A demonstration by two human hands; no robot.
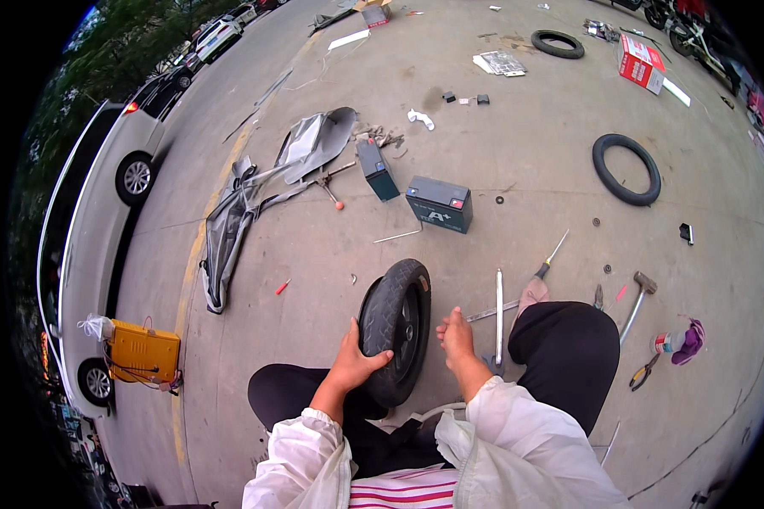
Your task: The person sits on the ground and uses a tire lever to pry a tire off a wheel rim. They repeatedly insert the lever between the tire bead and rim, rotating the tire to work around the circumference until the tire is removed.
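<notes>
A small black wheel (390,322) with a grooved tyre on a dark rim stands upright on the concrete between my knees. My left hand (354,363) grips the tyre from its left side, the thumb lying across the tread. Just right of the wheel, apart from it, my right hand (458,343) is raised with loosely bent fingers and nothing visible in them. Beyond that hand lie a long silver bar (499,310) and a flat metal tyre lever (491,312). A screwdriver (552,254) with a yellow and grey handle rests by my right foot.
Two dark batteries (439,204) stand ahead. Left of them lies a crumpled grey cover (233,220). Loose tyres (626,170), a hammer (638,301), pliers (644,373) and a red-and-white box (641,64) lie rightward. A yellow case (144,352) stands near a parked van (102,220).
</notes>
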